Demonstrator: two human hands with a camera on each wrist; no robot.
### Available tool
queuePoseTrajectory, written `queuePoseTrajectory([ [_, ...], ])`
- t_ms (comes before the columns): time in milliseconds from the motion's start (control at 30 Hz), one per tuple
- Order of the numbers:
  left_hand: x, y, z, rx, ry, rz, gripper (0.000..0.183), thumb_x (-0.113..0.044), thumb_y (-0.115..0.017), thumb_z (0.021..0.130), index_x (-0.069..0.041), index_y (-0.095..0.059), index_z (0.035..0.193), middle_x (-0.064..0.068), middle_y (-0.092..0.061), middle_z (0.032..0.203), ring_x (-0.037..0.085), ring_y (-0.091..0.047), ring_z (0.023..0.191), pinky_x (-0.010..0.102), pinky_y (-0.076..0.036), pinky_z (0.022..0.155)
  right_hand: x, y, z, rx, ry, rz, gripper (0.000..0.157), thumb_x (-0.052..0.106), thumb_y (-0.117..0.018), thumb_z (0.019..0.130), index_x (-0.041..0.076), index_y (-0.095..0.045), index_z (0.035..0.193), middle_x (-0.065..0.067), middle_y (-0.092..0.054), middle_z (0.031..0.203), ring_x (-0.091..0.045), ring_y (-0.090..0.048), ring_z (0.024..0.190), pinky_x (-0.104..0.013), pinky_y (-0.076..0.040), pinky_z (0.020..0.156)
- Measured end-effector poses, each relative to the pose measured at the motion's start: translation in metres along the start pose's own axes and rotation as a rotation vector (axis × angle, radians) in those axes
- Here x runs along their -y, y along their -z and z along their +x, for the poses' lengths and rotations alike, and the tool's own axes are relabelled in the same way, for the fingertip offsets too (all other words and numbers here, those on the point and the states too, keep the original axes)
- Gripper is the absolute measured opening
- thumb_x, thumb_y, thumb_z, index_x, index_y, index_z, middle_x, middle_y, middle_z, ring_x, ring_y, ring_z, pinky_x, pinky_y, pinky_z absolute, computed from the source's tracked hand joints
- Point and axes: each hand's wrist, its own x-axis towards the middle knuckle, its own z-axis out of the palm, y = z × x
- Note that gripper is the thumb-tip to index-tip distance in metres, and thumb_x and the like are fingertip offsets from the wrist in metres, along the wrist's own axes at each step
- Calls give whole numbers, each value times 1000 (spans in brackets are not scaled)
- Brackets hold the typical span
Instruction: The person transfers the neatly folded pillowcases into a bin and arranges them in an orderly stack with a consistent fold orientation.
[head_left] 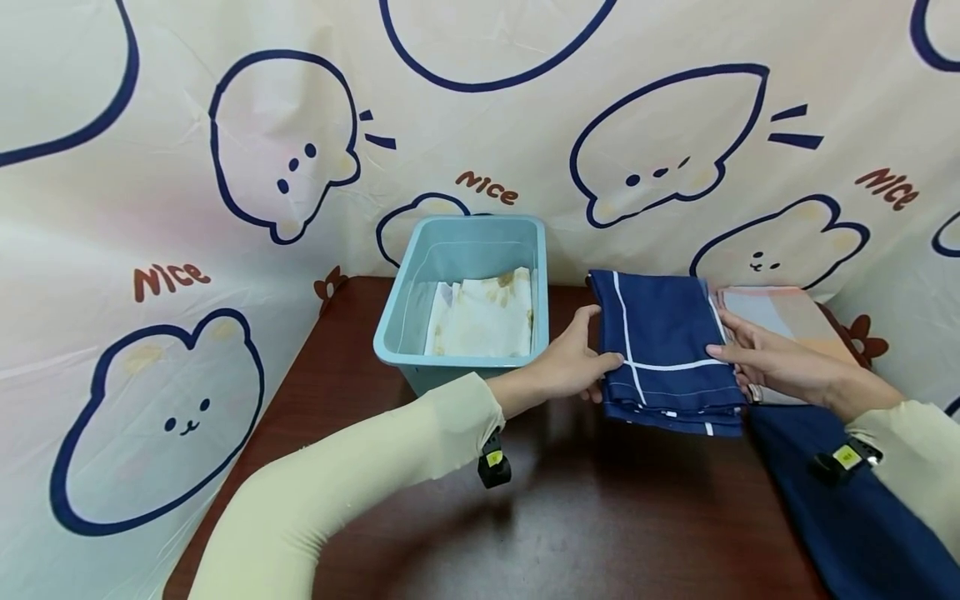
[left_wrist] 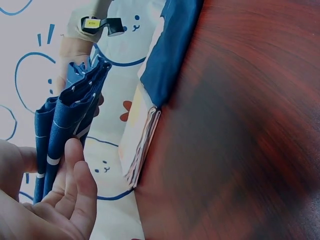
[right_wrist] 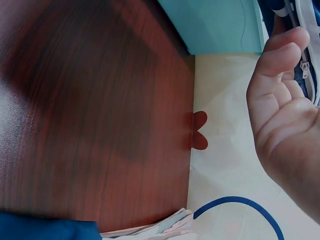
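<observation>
A folded navy cloth (head_left: 663, 321) with white crossing lines is held up above the table, right of centre in the head view. My left hand (head_left: 566, 362) grips its left edge, thumb on top and fingers beneath. On the opposite edge, my right hand (head_left: 776, 367) pinches it the same way. The left wrist view shows the cloth's stacked folds (left_wrist: 75, 107) between thumb and fingers. A zipper (right_wrist: 305, 70) runs along the cloth near the right fingers in the right wrist view. Left of the cloth stands a light-blue bin (head_left: 396, 333) with a folded white patterned cloth (head_left: 487, 312) inside.
A folded pastel cloth (head_left: 798, 312) lies at the back right of the dark wooden table (head_left: 570, 517), behind my right hand. More navy fabric (head_left: 840, 500) spreads along the right edge. A printed curtain (head_left: 480, 133) hangs behind the table and along its sides.
</observation>
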Motion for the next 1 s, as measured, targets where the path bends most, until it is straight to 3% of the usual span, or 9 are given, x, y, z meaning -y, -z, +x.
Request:
queuePoseTrajectory([
  [133, -3, 4, -3, 10, -23, -2, 75, -20, -60, 102, -20, -11, 160, 10, -72, 77, 20, -65, 53, 36, -59, 58, 5, 0, 1, 23, 12, 22, 86, 29, -41, 110, 19, 30, 156, -18, 20, 168, 8, -47, 122, -18, -51, 90],
  [167, -4, 5, -4, 12, -32, -3, 75, -20, -59, 103, -20, -10, 160, 10, -73, 78, 20, -65, 53, 35, -58, 57, 7, 1, 1, 26, 18, 31, 84, 29, -41, 110, 19, 29, 157, -20, 13, 169, 10, -52, 117, -19, -52, 91],
  [300, -8, 9, -5, 14, -56, 1, 76, -19, -59, 103, -18, -9, 160, 13, -74, 80, 20, -65, 53, 31, -56, 54, 13, 1, 1, 32, 48, 67, 81, 27, -40, 111, 19, 25, 159, -25, -5, 167, 0, -62, 116, -24, -54, 92],
  [500, -14, 16, -7, 12, -58, -3, 77, -19, -59, 102, -18, -9, 160, 15, -73, 80, 20, -65, 53, 29, -54, 53, 21, 0, 1, 34, 76, 68, 82, 25, -40, 111, 18, 26, 158, -26, -2, 168, 3, -61, 117, -23, -54, 92],
  [667, -20, 22, -8, 9, -57, 6, 77, -20, -59, 102, -18, -9, 161, 14, -73, 77, 29, -68, 58, 29, -54, 52, 27, -1, 1, 31, 83, 42, 84, 27, -41, 110, 17, 29, 157, -25, 9, 168, 12, -55, 117, -19, -52, 92],
  [867, -24, 30, -10, -3, -48, 47, 75, -22, -59, 103, -18, -11, 160, 13, -72, 77, 26, -67, 56, 29, -54, 52, 36, -6, 4, 9, 82, 37, 81, 29, -41, 110, 16, 22, 160, -24, -7, 167, 1, -61, 111, -26, -54, 89],
  [1000, -25, 33, -12, 0, -34, 40, 76, -22, -59, 103, -19, -11, 161, 13, -72, 78, 36, -69, 64, 30, -56, 54, 41, -8, 5, 5, 71, 14, 82, 31, -41, 110, 17, 22, 160, -22, -8, 167, -3, -58, 113, -27, -52, 89],
])
